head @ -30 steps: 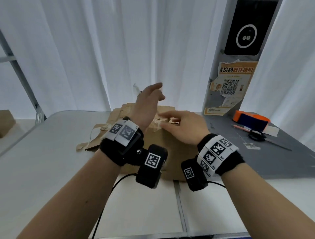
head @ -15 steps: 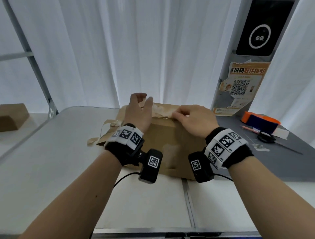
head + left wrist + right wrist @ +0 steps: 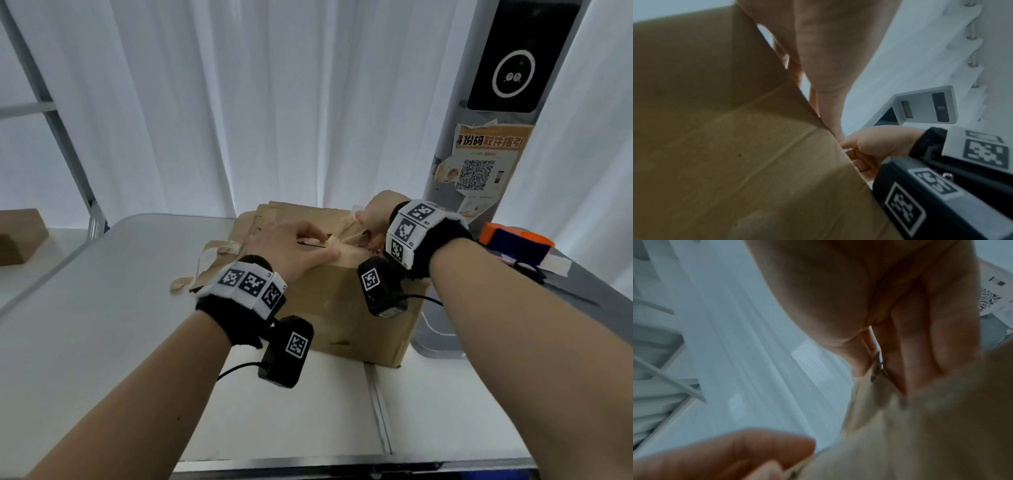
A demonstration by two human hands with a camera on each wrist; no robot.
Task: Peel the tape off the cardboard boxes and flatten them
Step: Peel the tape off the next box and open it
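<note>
Tape (image 3: 346, 236) on top of the box (image 3: 346, 308) is what we are working on. The box stands on the white table (image 3: 85, 325), right in front of us, with a flat piece of cardboard (image 3: 246, 222) behind it. The tape is crumpled and partly lifted off the top seam.

Our right hand (image 3: 375, 219) is at the far right end of the seam. Its fingers are curled and pinch the loose tape there. Our left hand (image 3: 294, 245) lies flat on the box top, fingers straight, pressing the box down so it does not slide.

A moment ago our left hand was up in the air and our right hand lay on the middle of the top. Then both hands came down on the box. Now the right hand has moved to the far end and taken hold of the tape. We think this means the pull is about to start, and the tape may come off in one long strip. The box is not flat yet.

More loose tape (image 3: 205, 260) hangs off the flat cardboard on the left. On the gray mat to the right are an orange tape roll (image 3: 513, 240) and scissors (image 3: 534, 274).
</note>
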